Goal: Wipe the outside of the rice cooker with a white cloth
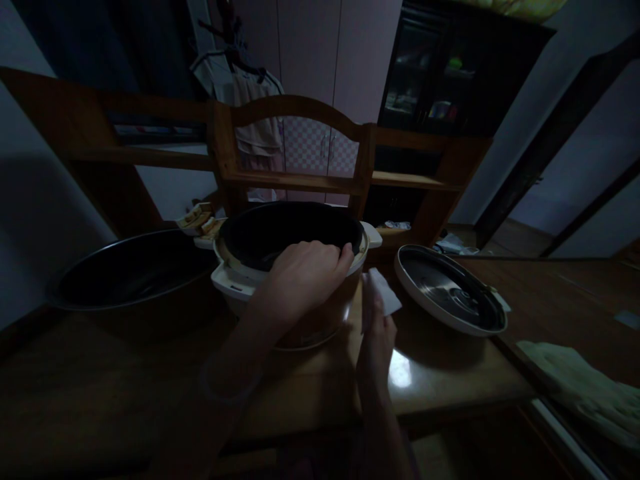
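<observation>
A white rice cooker (pixel 300 323) with its top off stands on the wooden table before me, its dark round opening facing up. My left hand (pixel 307 277) reaches across its front, fingers curled at the near right rim; the fingertips are hidden. Just right of the cooker, my right hand (pixel 375 340) holds a white tissue or cloth (pixel 384 292), slightly blurred, by the cooker's side. A dark inner pot (pixel 135 301) sits to the left. On the right the cooker's lid (pixel 453 293) lies with its metal inner face up.
Behind the cooker rises a wooden shelf frame (pixel 300 179). Clothes (pixel 255 100) hang beyond it, before pink cabinet doors (pixel 310 53). Pale fabric (pixel 575 380) lies at the lower right, beyond the table edge. Small tan objects (pixel 200 219) are behind the cooker's left side.
</observation>
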### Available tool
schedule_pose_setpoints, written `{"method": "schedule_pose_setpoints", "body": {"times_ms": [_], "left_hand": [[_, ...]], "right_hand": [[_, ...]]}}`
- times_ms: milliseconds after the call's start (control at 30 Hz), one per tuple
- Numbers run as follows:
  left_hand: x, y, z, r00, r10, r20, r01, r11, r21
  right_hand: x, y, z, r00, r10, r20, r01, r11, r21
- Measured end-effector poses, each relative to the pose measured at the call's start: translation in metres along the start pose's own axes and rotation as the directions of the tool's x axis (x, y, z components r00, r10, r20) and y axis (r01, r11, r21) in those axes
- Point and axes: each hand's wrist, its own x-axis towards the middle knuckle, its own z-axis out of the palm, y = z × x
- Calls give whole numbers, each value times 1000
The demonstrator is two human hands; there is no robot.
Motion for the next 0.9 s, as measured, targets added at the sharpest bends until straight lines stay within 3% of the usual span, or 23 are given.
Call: {"method": "schedule_pose_setpoints", "body": {"times_ms": [100,200,567,900], "left_hand": [[0,0,0,1000,8,-5,-8,1000,4],[0,-1,0,1000,22,-14,-22,1000,3],[1,-1,-2,999,35,-7,-35,999,-16],[2,-1,0,999,29,-20,-28,1000,6]], "right_hand": [[-16,13,20,998,62,26,-60,997,-47],[-27,20,28,999,36,30,-35,998,-53],[-32,21,29,991,-97,93,105,991,-81],[-48,45,13,994,98,37,-86,964,-251]]}}
